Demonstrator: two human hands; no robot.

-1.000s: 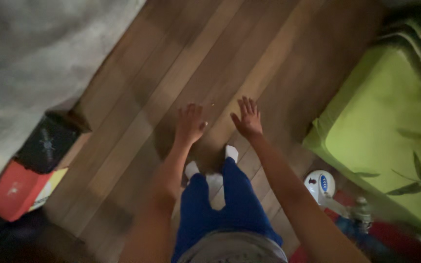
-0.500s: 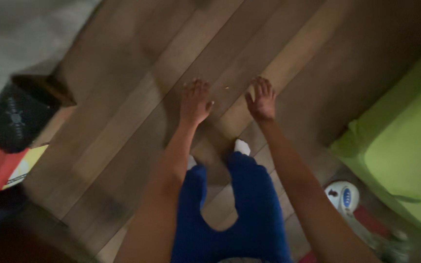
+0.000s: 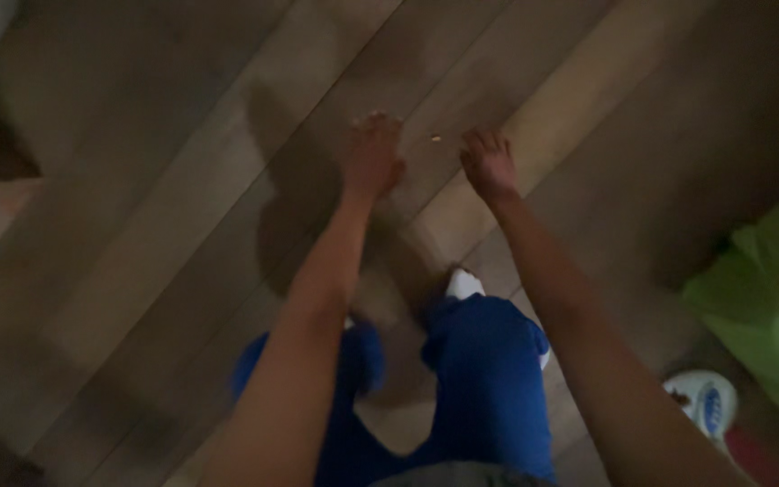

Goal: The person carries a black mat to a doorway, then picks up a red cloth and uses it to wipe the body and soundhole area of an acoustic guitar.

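Head view: left hand (image 3: pixel 372 160) and right hand (image 3: pixel 489 162) reach down toward the wooden floor (image 3: pixel 182 180), apart, fingers loose, holding nothing. A small pale speck (image 3: pixel 435 138) lies on the floor between the two hands, not yet touched. Blue trousers (image 3: pixel 489 361) below; green cushion (image 3: pixel 768 307) at right.

Home interior, dim light, likely bedroom or living room. Wooden plank floor (image 3: pixel 182 225) fills view, boards running diagonally from 7 o'clock to 1 o'clock. Lime-green bedding or cushion (image 3: pixel 768 307) at 4 o'clock. Small white-and-blue household device (image 3: pixel 703 403) on floor at 5 o'clock, beside it. Person in blue trousers (image 3: pixel 489 379), white socks (image 3: pixel 463 283), no shoes.
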